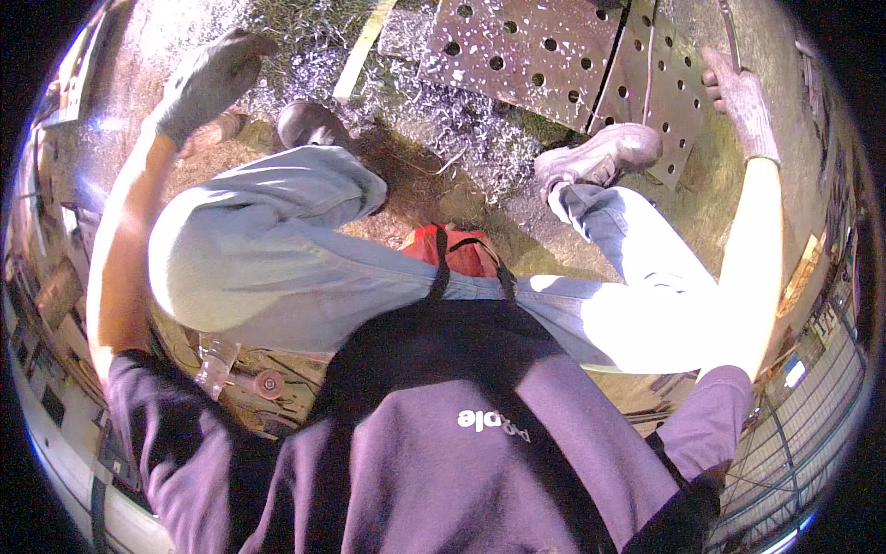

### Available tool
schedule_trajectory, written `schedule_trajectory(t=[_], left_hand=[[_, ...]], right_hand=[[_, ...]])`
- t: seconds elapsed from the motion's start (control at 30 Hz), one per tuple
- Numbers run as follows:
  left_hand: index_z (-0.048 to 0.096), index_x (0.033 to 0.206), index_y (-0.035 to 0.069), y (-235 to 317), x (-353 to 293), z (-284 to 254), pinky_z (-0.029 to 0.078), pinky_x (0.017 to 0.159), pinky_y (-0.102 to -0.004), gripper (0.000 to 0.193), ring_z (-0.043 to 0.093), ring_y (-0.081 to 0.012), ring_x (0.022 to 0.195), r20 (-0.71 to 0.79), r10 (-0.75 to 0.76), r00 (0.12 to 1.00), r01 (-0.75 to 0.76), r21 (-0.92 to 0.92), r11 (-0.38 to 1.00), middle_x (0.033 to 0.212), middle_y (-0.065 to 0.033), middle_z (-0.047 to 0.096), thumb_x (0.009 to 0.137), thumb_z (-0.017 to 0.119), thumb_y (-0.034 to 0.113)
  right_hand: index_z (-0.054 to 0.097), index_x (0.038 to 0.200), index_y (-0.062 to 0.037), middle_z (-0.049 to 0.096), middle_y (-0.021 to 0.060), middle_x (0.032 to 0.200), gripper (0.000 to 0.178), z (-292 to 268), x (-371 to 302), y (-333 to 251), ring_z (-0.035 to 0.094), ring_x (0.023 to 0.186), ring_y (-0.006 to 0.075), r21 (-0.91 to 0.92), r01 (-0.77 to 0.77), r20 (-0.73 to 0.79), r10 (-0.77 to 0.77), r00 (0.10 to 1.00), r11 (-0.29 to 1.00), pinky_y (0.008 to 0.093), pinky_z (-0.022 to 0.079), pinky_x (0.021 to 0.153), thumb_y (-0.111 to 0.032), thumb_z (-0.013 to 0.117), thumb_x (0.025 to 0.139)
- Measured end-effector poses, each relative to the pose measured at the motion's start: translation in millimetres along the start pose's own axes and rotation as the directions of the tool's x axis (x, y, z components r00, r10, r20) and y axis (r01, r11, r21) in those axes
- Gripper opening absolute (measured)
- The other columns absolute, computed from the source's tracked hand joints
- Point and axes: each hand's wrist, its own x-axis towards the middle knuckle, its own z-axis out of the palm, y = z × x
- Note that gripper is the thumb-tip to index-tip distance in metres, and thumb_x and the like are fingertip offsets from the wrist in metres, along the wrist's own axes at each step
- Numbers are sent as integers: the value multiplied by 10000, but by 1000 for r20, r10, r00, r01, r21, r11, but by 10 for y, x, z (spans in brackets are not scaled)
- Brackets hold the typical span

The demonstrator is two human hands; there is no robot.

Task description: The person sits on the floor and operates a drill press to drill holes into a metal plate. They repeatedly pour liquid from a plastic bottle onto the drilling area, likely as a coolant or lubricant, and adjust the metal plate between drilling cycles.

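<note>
My left hand [210,85], in a grey work glove, reaches forward at the upper left. Its fingers look curled together, and whatever they may hold is hidden. At the upper right my right hand [744,103], in a pale knitted glove, is closed around the lower end of a thin dark rod [732,32], which runs up out of view. Between the hands, metal plates with round holes [526,69] lie on the ground, strewn with pale shavings. A thin cord or wire [650,55] crosses the plate on the right.
A pale flat strip [363,51] lies beyond my left shoe [312,122]. My right shoe [600,155] touches the plates' near edge. A red pouch or cloth [452,251] sits between my legs. A clear bottle [218,365] and a small round disc [269,384] are by my left hip.
</note>
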Motion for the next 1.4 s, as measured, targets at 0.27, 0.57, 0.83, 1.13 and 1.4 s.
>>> schedule_trajectory(t=[0.27,0.57,0.83,1.13,1.4], left_hand=[[721,1181,102,1334,488,2011,554,851,-551,351,714,-338,982,711,11,704,-332,315,889,1100,-214,729,932,548,278],[726,979,101,1356,243,4272,538,769,-558,270,703,-353,922,265,53,963,-11,-158,987,1012,-174,743,933,541,292],[728,881,97,1584,470,3678,539,705,-561,315,714,-399,850,363,238,901,-203,-133,970,910,-199,742,956,511,314],[707,895,46,1478,273,3936,545,700,-538,356,694,-418,795,335,-208,919,280,-182,943,852,-230,708,956,509,335],[724,997,106,1211,31,4397,560,759,-535,289,690,-414,895,96,-88,992,100,-125,987,996,-206,708,966,526,314]], right_hand=[[727,1079,-40,689,78,817,529,-154,-248,-454,626,744,195,-227,128,-27,-138,990,965,366,504,715,-541,594,973],[719,1080,-3,694,123,803,486,-78,-391,-361,663,742,216,-203,218,-124,-246,961,955,394,518,703,-462,609,964],[734,1132,-41,717,138,836,451,-6,-364,-274,693,790,269,-192,175,-94,-195,976,966,406,522,758,-443,613,968],[737,1162,-58,751,169,953,461,133,-280,-380,725,908,322,-195,242,-112,-267,957,950,425,533,846,-460,602,982],[731,1174,-52,759,175,986,485,168,-198,-346,729,937,332,-157,260,-81,-275,958,953,428,529,867,-476,604,976]])
